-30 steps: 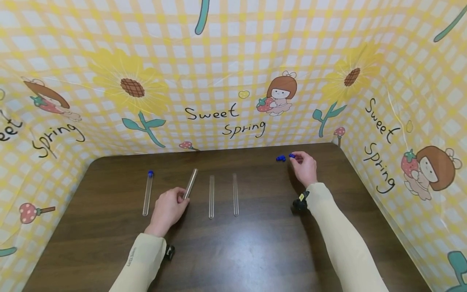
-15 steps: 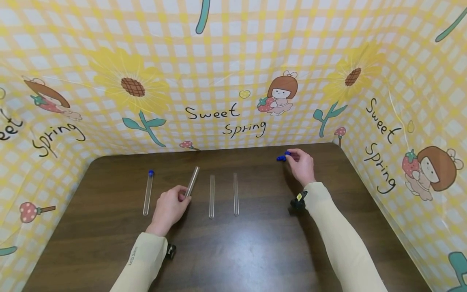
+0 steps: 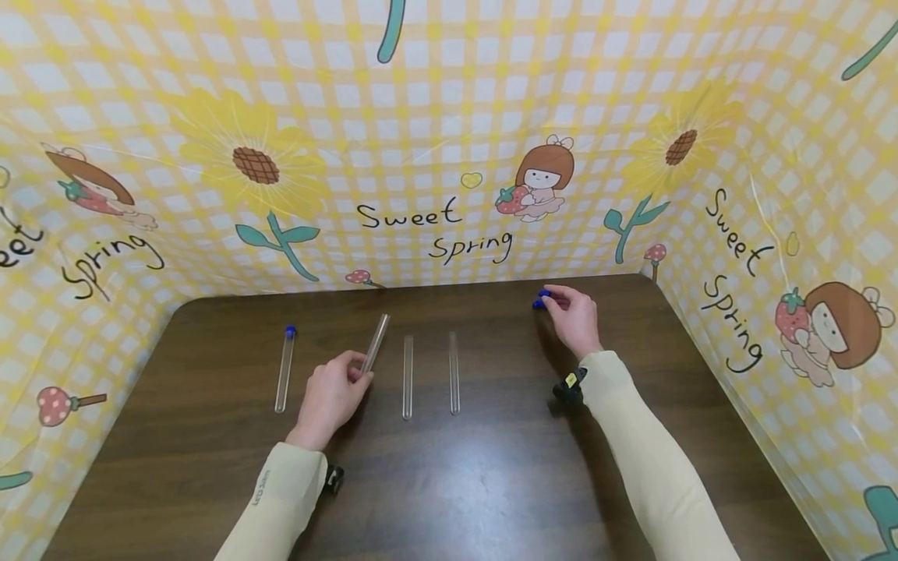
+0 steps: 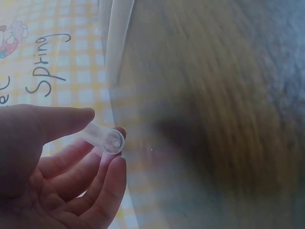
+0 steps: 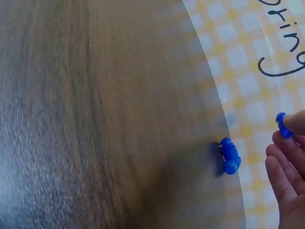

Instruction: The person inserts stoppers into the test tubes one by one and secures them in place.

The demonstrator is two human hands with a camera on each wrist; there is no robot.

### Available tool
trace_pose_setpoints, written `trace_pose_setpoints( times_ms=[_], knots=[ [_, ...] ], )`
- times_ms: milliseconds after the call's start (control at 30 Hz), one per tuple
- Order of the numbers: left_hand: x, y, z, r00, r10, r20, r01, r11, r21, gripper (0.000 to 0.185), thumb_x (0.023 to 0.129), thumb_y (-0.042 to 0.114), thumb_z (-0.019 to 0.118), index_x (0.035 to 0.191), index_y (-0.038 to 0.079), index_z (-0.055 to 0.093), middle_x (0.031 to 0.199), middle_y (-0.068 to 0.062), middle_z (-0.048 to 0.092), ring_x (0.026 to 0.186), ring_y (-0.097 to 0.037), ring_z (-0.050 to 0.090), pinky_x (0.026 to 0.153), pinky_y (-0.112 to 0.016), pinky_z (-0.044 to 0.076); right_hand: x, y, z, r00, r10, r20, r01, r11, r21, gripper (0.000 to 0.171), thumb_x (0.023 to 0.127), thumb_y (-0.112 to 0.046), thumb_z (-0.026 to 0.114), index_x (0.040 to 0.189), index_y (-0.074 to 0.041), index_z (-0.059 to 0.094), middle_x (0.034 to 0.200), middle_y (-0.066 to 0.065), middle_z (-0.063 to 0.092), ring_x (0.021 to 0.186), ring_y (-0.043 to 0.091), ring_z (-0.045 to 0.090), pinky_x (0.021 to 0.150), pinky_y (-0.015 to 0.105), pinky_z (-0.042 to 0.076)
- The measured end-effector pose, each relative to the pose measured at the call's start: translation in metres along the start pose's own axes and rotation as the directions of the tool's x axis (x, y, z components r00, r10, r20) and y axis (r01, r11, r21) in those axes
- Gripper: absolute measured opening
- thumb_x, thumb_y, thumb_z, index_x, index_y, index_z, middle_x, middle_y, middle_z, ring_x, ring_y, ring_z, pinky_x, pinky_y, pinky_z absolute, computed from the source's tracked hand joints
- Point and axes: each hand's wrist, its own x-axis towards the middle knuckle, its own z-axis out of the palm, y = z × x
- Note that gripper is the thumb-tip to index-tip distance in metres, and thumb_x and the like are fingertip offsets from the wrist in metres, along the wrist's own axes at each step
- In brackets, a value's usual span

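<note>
My left hand (image 3: 333, 399) grips a clear test tube (image 3: 376, 341) between thumb and fingers, its open end tilted up and away to the right. In the left wrist view the tube's rounded bottom (image 4: 114, 142) pokes out past my fingertips. At the back right my right hand (image 3: 577, 321) pinches a small blue stopper (image 5: 284, 125) between thumb and fingers. Just beside it on the table lie other blue stoppers (image 5: 230, 157), clustered together and partly hidden by the held one in the head view.
Left of my left hand lies a test tube (image 3: 284, 378) with a blue stopper in its end. Two uncapped test tubes (image 3: 408, 382) (image 3: 454, 378) lie between my hands on the dark wooden table (image 3: 484, 483). Yellow checked cloth (image 3: 393, 140) walls the table's back and sides.
My right hand has moved left with the blue stopper, over beside the others. My left hand has carried its test tube slightly forward and to the right.
</note>
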Motion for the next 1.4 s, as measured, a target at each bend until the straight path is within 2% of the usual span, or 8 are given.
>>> trace_pose_setpoints(
  times_ms=[267, 600, 900, 1100, 1400],
  knots=[
    [0.001, 0.003, 0.002, 1.000, 0.012, -0.017, -0.012, 1.000, -0.014, 0.027, 0.094, 0.019, 0.074, 0.118, 0.006, 0.071, 0.089, -0.006, 0.074, 0.077, -0.024, 0.070, 0.072, -0.048, 0.053, 0.000, -0.008, 0.002, 1.000, -0.016, -0.001, 0.016, 1.000, 0.024, 0.026, 0.100, -0.017, 0.069, 0.123, -0.005, 0.071, 0.115, 0.012, 0.071, 0.105, 0.027, 0.066, 0.092, 0.043, 0.052],
    [0.003, 0.009, 0.003, 1.000, 0.025, -0.002, -0.025, 1.000, -0.009, 0.028, 0.094, 0.019, 0.074, 0.119, 0.006, 0.071, 0.090, -0.005, 0.074, 0.074, -0.021, 0.067, 0.071, -0.046, 0.052, -0.001, -0.017, 0.005, 1.000, -0.012, 0.001, 0.012, 0.997, 0.071, 0.027, 0.099, -0.016, 0.070, 0.121, -0.001, 0.070, 0.112, 0.012, 0.071, 0.103, 0.026, 0.066, 0.092, 0.043, 0.052],
    [0.005, 0.017, 0.003, 0.999, 0.035, 0.004, -0.035, 0.999, -0.017, 0.028, 0.095, 0.019, 0.074, 0.120, 0.006, 0.070, 0.091, -0.006, 0.074, 0.075, -0.021, 0.068, 0.072, -0.046, 0.053, -0.003, -0.030, 0.010, 0.999, -0.052, 0.003, 0.052, 0.994, 0.093, 0.022, 0.098, -0.016, 0.071, 0.118, -0.006, 0.072, 0.112, 0.009, 0.071, 0.101, 0.023, 0.067, 0.091, 0.040, 0.053],
    [0.006, 0.023, 0.005, 0.999, 0.048, 0.001, -0.048, 0.999, -0.022, 0.028, 0.095, 0.019, 0.074, 0.119, 0.007, 0.071, 0.091, -0.005, 0.075, 0.076, -0.021, 0.069, 0.072, -0.047, 0.053, -0.003, -0.032, 0.013, 0.997, -0.077, 0.015, 0.075, 0.991, 0.114, 0.023, 0.098, -0.016, 0.071, 0.118, -0.006, 0.073, 0.111, 0.009, 0.072, 0.101, 0.023, 0.067, 0.091, 0.039, 0.053],
    [0.006, 0.027, 0.007, 0.997, 0.081, 0.010, -0.080, 0.996, -0.023, 0.026, 0.093, 0.018, 0.076, 0.118, 0.010, 0.072, 0.086, -0.002, 0.074, 0.070, -0.017, 0.066, 0.067, -0.044, 0.052, -0.002, -0.040, 0.011, 0.993, -0.114, 0.031, 0.110, 0.987, 0.120, 0.023, 0.097, -0.017, 0.073, 0.117, -0.006, 0.074, 0.111, 0.007, 0.072, 0.100, 0.022, 0.067, 0.091, 0.039, 0.053]
  ],
)
